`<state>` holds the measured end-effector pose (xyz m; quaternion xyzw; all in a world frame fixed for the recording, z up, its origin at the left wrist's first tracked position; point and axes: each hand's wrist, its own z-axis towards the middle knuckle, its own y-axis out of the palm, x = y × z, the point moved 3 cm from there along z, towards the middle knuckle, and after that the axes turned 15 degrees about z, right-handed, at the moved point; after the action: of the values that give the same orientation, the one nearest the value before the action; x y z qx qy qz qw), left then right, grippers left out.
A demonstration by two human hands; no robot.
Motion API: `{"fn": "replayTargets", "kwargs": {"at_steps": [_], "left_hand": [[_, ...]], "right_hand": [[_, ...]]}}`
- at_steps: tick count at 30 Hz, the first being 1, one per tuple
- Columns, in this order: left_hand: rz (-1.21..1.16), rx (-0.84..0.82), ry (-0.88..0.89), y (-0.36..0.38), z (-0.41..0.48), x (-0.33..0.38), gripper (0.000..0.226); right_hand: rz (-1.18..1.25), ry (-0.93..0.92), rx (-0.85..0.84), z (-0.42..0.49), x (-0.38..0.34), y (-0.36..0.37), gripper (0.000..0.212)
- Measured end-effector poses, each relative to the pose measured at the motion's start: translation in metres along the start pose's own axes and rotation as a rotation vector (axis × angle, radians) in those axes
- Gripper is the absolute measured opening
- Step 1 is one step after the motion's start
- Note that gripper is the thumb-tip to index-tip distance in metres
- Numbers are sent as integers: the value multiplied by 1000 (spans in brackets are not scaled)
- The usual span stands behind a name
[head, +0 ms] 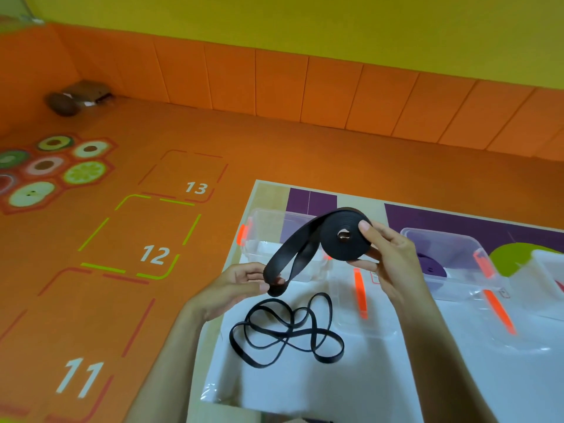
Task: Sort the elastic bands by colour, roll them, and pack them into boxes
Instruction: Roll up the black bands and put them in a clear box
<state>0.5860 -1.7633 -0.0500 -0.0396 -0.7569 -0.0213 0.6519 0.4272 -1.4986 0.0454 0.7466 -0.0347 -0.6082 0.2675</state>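
A wide black elastic band, wound into a roll point(338, 236), is held up above the table. My right hand point(387, 257) grips the roll between thumb and fingers. The band's loose end point(287, 254) loops down to the left, where my left hand point(241, 285) pinches its tip. A thinner black band point(287, 331) lies in a loose tangle on the white cloth point(381, 377) below. Behind the roll stands a clear box point(265, 236) with an orange latch. To the right, another clear box point(451, 257) holds a purple rolled band point(430, 267).
A clear lid with orange clips point(360, 294) lies flat between the boxes. A white container point(549, 276) sits at the far right edge. The table stands on an orange floor mat with numbered squares point(155, 254). A brown object point(76, 99) lies in the far corner.
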Motion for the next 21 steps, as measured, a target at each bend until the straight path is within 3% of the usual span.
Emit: {"fn": "replayTargets", "kwargs": {"at_steps": [4, 7, 10, 12, 14, 17, 21], "left_hand": [[49, 184, -16, -7, 3, -1, 28], [53, 449, -51, -11, 10, 0, 13], [144, 778, -85, -13, 18, 1, 20], [315, 902, -97, -12, 19, 3, 24], [386, 876, -120, -9, 20, 0, 23], [292, 628, -209, -1, 25, -10, 16], [340, 442, -193, 1, 26, 0, 47]], "right_hand": [[-2, 13, 36, 1, 8, -7, 27], [-4, 11, 51, -1, 17, -7, 25], [-42, 9, 19, -5, 25, -3, 21], [-61, -2, 6, -5, 29, 0, 20], [-62, -25, -4, -5, 30, 2, 24], [-76, -70, -62, -7, 24, 6, 29], [-140, -137, -145, -6, 8, 11, 30]]}}
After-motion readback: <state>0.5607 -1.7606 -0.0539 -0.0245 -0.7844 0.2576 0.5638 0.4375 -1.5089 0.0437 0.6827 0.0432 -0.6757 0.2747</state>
